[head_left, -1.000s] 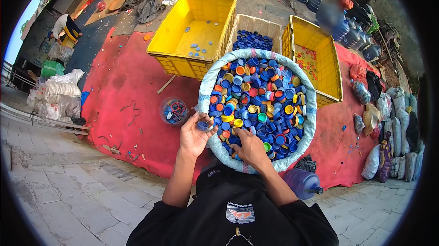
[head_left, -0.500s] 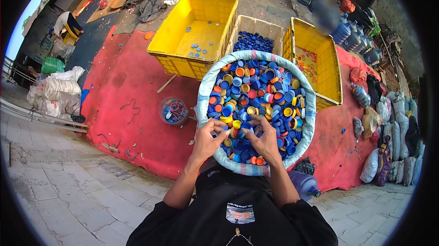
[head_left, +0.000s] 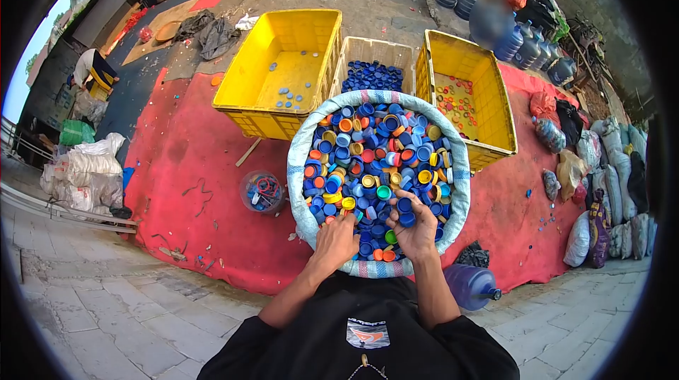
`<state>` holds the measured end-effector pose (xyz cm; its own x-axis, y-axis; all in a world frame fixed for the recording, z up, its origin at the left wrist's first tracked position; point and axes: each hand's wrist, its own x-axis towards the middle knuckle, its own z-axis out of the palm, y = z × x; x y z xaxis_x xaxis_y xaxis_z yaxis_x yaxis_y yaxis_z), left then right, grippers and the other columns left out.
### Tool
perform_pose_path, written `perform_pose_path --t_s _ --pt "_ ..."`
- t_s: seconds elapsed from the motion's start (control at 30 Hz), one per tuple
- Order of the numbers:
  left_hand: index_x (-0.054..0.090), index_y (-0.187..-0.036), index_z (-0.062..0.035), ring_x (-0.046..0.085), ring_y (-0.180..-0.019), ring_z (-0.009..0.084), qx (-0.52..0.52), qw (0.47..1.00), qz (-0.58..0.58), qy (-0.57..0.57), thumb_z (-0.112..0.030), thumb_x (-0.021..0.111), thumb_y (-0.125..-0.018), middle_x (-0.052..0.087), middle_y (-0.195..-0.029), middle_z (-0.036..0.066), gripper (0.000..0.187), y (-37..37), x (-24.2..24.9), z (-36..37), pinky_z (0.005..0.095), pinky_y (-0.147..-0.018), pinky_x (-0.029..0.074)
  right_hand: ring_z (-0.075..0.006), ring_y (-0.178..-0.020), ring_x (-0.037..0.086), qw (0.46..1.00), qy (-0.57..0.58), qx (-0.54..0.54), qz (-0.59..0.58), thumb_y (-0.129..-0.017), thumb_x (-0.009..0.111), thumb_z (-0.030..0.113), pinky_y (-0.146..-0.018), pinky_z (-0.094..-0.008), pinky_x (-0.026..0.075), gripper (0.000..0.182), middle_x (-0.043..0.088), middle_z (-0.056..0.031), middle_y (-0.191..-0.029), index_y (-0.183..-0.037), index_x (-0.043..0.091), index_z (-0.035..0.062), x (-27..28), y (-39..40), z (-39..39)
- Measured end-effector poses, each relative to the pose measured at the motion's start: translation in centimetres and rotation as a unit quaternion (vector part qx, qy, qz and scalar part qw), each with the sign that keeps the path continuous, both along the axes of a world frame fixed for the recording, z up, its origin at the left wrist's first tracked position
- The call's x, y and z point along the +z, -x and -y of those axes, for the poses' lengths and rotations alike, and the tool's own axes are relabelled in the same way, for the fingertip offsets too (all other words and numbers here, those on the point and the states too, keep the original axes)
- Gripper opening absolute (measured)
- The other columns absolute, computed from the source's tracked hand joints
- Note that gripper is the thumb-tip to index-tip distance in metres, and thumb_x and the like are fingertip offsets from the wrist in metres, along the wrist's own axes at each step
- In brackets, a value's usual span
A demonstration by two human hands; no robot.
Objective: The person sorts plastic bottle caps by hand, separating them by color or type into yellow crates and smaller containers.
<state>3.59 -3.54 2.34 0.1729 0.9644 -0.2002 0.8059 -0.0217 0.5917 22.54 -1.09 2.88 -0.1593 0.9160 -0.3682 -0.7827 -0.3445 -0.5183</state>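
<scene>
A round sack (head_left: 298,221) with a pale rolled rim stands in front of me, full of bottle caps (head_left: 368,155), mostly blue, with orange, yellow and green ones among them. Over its near right part, my right hand (head_left: 417,230) is half turned up, its fingers curled round blue bottle caps (head_left: 407,219). My left hand (head_left: 337,244) reaches into the near left part of the heap. Its fingers are bent together against the caps, and what they grip, if anything, is hidden.
Behind the sack stand a yellow crate (head_left: 240,108) with a few light caps, a whitish crate (head_left: 382,48) of blue caps and another yellow crate (head_left: 495,108) with red and yellow pieces. A clear tub (head_left: 263,193) is left; a large water bottle (head_left: 470,287) lies right.
My hands have moved apart: the left lower into the heap, the right turned up with blue caps in its fingers. The view has shifted slightly, and a green cap now shows near the right hand.
</scene>
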Motion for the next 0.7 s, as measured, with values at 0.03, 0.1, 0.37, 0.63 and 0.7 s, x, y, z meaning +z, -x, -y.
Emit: perform_pose_path --t_s 0.03,0.1,0.37,0.63,0.7 --pt "0.06 -0.095 0.0045 0.064 -0.088 0.0424 0.007 1.0 0.012 0.006 -0.009 0.066 -0.077 0.064 -0.095 0.025 0.023 0.0 0.2 -0.1 0.0517 -0.075 0.052 -0.018 -0.077 0.058 1.0 0.004 -0.001 -0.002 -0.089 0.05 0.025 -0.071 -0.0341 0.048 0.04 0.062 -0.01 -0.1 -0.12 0.054 0.0012 0.0 0.0 0.2" --pt "0.064 -0.098 0.0046 0.065 -0.089 0.0393 -0.008 1.0 -0.007 -0.005 -0.01 0.066 -0.08 0.066 -0.097 0.022 0.024 0.5 -0.6 -0.2 0.0478 -0.079 0.051 -0.0192 -0.079 0.059 1.0 0.022 -0.005 -0.006 -0.088 0.051 0.026 -0.073 -0.0347 0.05 0.04 0.062 -0.0109 -0.101 -0.12 0.055 0.0016 0.3 0.2 0.4" --pt "0.064 -0.102 0.0051 0.065 -0.081 0.0262 0.029 0.978 0.18 0.1 -0.006 0.058 -0.087 0.067 -0.089 0.019 0.02 2.8 -0.4 -1.6 0.0376 -0.071 0.05 -0.0208 -0.086 0.061 0.995 0.092 0.003 -0.042 -0.087 0.054 0.019 -0.078 -0.0367 0.05 0.037 0.063 -0.0113 -0.105 -0.12 0.054 0.0041 0.6 0.3 0.3" --pt "0.056 -0.109 0.002 0.053 -0.062 0.0048 0.18 0.794 0.508 0.28 -0.014 0.062 -0.091 0.058 -0.078 0.006 0.025 1.4 0.2 -2.1 0.0173 -0.045 0.037 -0.0206 -0.088 0.062 0.996 0.074 0.045 -0.024 -0.086 0.055 0.015 -0.078 -0.0358 0.051 0.034 0.063 -0.0111 -0.106 -0.119 0.053 0.0041 -0.1 1.1 0.2" --pt "0.059 -0.104 0.0024 0.05 -0.058 0.0042 0.176 0.802 0.503 0.27 -0.02 0.065 -0.091 0.059 -0.077 0.005 0.027 1.2 -0.1 -2.1 0.0189 -0.044 0.037 -0.0206 -0.087 0.062 0.996 0.085 0.039 -0.016 -0.086 0.055 0.015 -0.078 -0.0359 0.051 0.035 0.063 -0.0112 -0.106 -0.119 0.052 0.0041 0.1 1.5 0.1"
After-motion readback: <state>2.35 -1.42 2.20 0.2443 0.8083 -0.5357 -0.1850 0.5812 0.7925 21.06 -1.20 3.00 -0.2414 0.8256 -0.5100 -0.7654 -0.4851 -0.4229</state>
